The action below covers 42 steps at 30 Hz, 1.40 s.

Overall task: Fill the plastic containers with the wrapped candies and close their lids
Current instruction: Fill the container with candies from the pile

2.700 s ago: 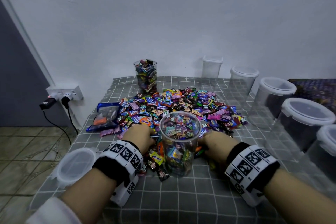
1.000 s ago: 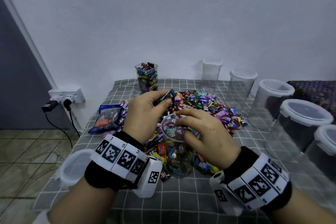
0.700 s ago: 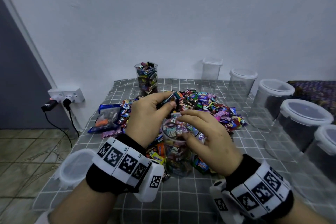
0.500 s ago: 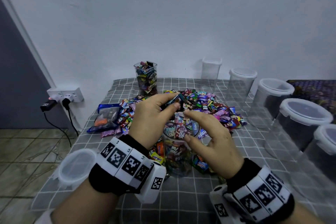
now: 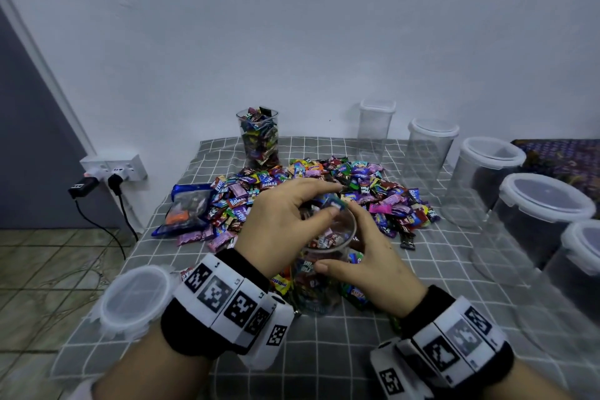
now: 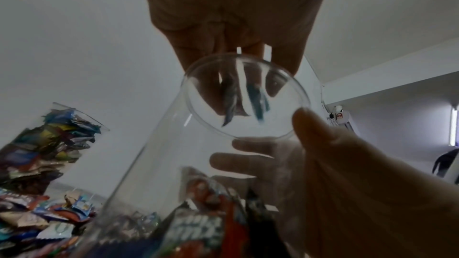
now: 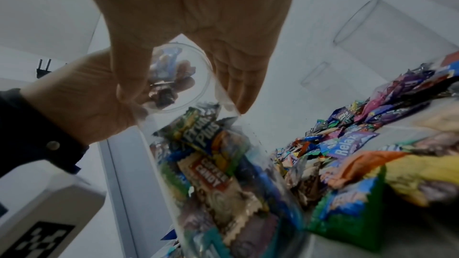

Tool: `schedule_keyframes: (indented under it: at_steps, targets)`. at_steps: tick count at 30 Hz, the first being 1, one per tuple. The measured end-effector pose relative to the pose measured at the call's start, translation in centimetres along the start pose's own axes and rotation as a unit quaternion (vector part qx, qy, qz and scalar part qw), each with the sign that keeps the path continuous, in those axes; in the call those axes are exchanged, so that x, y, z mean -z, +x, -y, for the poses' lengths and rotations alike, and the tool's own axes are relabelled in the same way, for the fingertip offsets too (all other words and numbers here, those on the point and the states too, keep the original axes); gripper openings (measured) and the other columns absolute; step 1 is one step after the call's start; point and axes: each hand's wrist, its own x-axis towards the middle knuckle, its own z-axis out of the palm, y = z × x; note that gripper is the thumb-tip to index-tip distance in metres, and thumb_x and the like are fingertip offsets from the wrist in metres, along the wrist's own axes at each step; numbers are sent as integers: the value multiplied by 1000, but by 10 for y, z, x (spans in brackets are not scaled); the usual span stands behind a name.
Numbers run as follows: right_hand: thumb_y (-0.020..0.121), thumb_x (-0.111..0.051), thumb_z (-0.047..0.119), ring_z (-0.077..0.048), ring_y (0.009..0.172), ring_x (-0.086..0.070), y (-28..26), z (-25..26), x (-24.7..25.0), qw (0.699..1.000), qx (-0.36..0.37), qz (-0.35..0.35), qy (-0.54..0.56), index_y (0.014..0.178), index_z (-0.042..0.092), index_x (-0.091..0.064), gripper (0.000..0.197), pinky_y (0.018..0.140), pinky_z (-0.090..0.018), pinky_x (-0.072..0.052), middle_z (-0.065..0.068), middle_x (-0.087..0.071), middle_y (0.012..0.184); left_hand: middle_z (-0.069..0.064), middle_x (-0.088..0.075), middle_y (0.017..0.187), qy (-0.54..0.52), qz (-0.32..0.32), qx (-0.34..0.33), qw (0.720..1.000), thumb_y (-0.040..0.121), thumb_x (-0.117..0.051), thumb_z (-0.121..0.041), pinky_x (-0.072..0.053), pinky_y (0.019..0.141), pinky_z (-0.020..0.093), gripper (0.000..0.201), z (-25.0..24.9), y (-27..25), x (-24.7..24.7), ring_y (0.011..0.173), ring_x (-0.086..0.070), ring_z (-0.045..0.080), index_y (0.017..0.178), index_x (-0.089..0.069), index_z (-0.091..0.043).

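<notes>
Both hands meet at the near container: right hand grips its wall, left hand pinches candies over its mouth.

My view: a table under grey checked cloth carries a candy heap mid-surface. Lidded clear containers line its right edge; a loose lid overhangs the near left corner.

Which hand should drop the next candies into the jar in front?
The left hand. It already pinches wrapped candies right over the open mouth of the clear container, so it only needs to let go. The right hand is busy gripping the container's side, probably to steady it.
</notes>
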Motion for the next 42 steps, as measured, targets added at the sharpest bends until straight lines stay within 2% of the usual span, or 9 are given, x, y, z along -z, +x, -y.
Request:
schedule_keyframes:
  at_steps: [8, 12, 15, 19, 23, 30, 33, 37, 42]
  targets:
    - [64, -84, 27, 18, 110, -47, -1, 1, 0, 1000, 3, -3, -2, 118, 46, -33, 77, 89, -3, -36, 28, -48, 119, -13, -72, 98, -47, 1, 29, 998, 76, -51, -50, -53, 84, 28, 32, -3, -4, 1, 94, -64, -4, 104, -66, -44]
    - [65, -84, 25, 22, 107, -45, -1, 5, 2, 1000, 13, -3, -12, 114, 48, -34, 74, 89, -3, -36, 34, -46, 114, -13, -72, 97, -65, -3, 25, 998, 78, -50, -48, -54, 85, 32, 36, -2, -5, 2, 94, -65, -2, 101, -72, -31]
    - [63, -82, 32, 17, 110, -47, -1, 6, 4, 1000, 5, 10, -23, 116, 48, -33, 74, 92, -9, -40, 32, -48, 115, -13, -71, 95, -110, -21, 17, 994, 79, -51, -43, -53, 80, 23, 28, -3, -6, 3, 92, -65, -1, 97, -70, -33]
    - [70, -81, 30, 8, 117, -45, -2, 12, 14, 991, -2, 73, -114, 136, 42, -20, 91, 99, -14, -36, 25, -44, 127, -15, -70, 94, -116, -89, 12, 989, 82, -56, -35, -50, 74, 14, 16, 0, -7, 11, 89, -65, -1, 92, -68, -34]
    - [74, -76, 33, -3, 124, -40, -1, 15, 35, 952, -18, 146, -268, 145, 32, -18, 92, 100, -17, -32, 17, -40, 139, -12, -71, 93, -68, -114, 75, 988, 81, -56, -35, -52, 82, 28, 17, 17, -7, 31, 91, -64, 3, 92, -69, -37]
    - [83, -58, 52, -20, 115, -52, -3, 19, 56, 722, -175, 287, -605, 134, 24, -38, 62, 88, -29, -43, 0, -52, 132, -4, -51, 137, 187, 92, 233, 950, 83, -64, -43, -43, 99, 37, 55, 47, -16, 51, 117, -53, 16, 134, -46, -34]
    - [83, -59, 49, -20, 112, -53, -4, 13, 59, 667, -227, 331, -628, 127, 23, -46, 53, 85, -30, -43, -1, -56, 125, -1, -36, 149, 262, 194, 271, 906, 80, -64, -51, -38, 104, 38, 75, 64, -21, 50, 127, -45, 18, 144, -31, -32]
    - [81, -64, 45, -20, 109, -58, -1, -1, 55, 667, -246, 360, -604, 116, 21, -60, 42, 82, -26, -44, -2, -62, 118, 1, -27, 154, 305, 262, 319, 858, 75, -69, -52, -34, 109, 40, 88, 79, -22, 46, 136, -34, 22, 147, -24, -28]
    - [83, -64, 41, -22, 87, -59, 15, -14, 46, 727, -244, 328, -552, 105, 14, -66, 35, 71, -23, -41, -5, -66, 103, 8, -33, 151, 321, 292, 381, 817, 77, -64, -58, -37, 106, 37, 93, 90, -19, 38, 133, -38, 26, 150, -19, -23]
